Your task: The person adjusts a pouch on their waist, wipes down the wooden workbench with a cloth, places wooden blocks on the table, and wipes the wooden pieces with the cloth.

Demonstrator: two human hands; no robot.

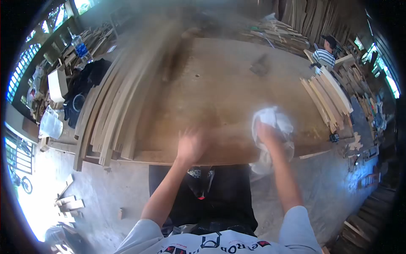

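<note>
My right hand (265, 132) is closed on a white cloth (277, 120) near the front right of a large wooden board (237, 93). Part of the cloth hangs down over the board's front edge. On the board near its front edge, left of the cloth, lies my left hand (190, 145). Its fingers look stretched out though blurred, and nothing shows in them. A dark smudged patch (260, 64) appears farther back on the board, too hazy to name.
Long wooden strips (114, 106) lie along the left side, some jutting past the front edge. Shorter wood pieces (323, 99) lie at the right, near a small black device (334, 137). A person in a striped shirt (324, 57) is at the back right. Haze blurs the upper middle.
</note>
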